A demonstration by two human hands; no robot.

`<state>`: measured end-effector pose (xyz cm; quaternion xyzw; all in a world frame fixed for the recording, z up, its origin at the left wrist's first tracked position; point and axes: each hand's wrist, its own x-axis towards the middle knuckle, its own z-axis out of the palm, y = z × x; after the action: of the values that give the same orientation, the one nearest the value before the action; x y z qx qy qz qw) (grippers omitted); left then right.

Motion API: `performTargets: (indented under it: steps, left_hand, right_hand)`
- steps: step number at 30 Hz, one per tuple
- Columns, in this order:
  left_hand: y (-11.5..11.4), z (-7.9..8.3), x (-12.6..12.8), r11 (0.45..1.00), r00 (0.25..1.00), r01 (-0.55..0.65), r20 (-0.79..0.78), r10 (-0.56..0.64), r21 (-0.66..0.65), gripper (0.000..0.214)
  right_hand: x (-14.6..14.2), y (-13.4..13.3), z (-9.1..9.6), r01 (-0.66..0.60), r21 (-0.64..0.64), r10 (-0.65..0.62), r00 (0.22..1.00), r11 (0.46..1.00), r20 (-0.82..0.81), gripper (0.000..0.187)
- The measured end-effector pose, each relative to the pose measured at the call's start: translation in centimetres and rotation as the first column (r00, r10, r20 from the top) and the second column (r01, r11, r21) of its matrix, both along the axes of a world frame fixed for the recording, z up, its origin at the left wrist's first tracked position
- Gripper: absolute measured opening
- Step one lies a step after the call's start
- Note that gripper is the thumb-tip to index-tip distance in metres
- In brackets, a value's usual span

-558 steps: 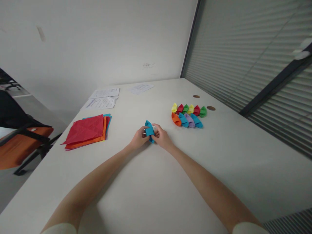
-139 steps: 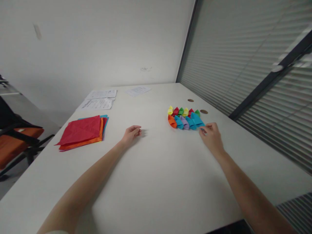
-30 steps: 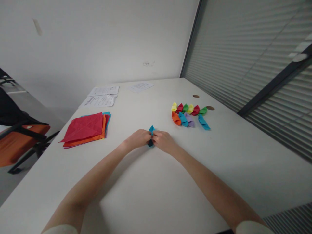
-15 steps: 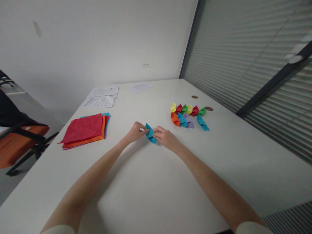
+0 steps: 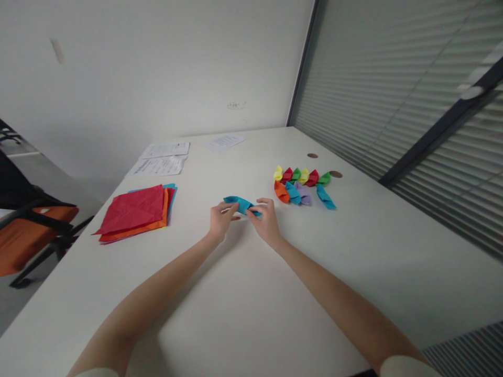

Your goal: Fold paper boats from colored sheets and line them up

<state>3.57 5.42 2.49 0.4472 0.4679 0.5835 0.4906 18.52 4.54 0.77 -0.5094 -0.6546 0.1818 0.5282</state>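
Between my two hands is a blue folded paper piece (image 5: 241, 204), pointed at its left end and lying nearly crosswise. My left hand (image 5: 222, 219) pinches its left part between thumb and fingers. On the other end, the thumb and fingers of my right hand (image 5: 266, 220) are closed, covering part of the paper. To the right lie several finished folded pieces in two rows, among them an orange piece (image 5: 281, 192), a lilac piece (image 5: 303, 193) and a green piece (image 5: 324, 179). A separate blue piece (image 5: 326, 198) rests at the end of the nearer row.
A stack of coloured paper sheets, red on top (image 5: 131, 209), lies at the left of the white table (image 5: 251, 314). Printed sheets (image 5: 161, 165) are at the back left. An orange-seated chair (image 5: 35, 230) stands beyond the left edge; window blinds (image 5: 393, 104) border the right.
The blue folded paper has turned from slanting steeply to lying nearly crosswise, and appears slightly lifted. Both hands have shifted their grip around it.
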Motion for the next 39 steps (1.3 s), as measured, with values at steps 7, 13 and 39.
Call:
performTargets:
  steps: [7,13,39]
  left_hand:
    - [-0.2,-1.0,0.4,0.993,0.991,-0.062,-0.112,0.073,0.099,0.03]
    - [0.0,-0.9,-0.1,0.972,0.965,-0.089,-0.224,0.138,0.217,0.026]
    - [2.0,0.0,-3.7,0.868,0.411,0.493,-0.865,-0.288,-0.055,0.012]
  right_hand:
    - [-0.4,0.1,-0.6,0.071,-0.079,-0.081,0.989,0.994,-0.127,0.012]
    - [-0.7,-0.4,-0.4,0.061,0.018,-0.059,0.994,0.998,-0.097,0.01]
    - [3.1,1.7,-0.4,-0.245,-0.289,0.315,0.922,0.925,0.227,0.016]
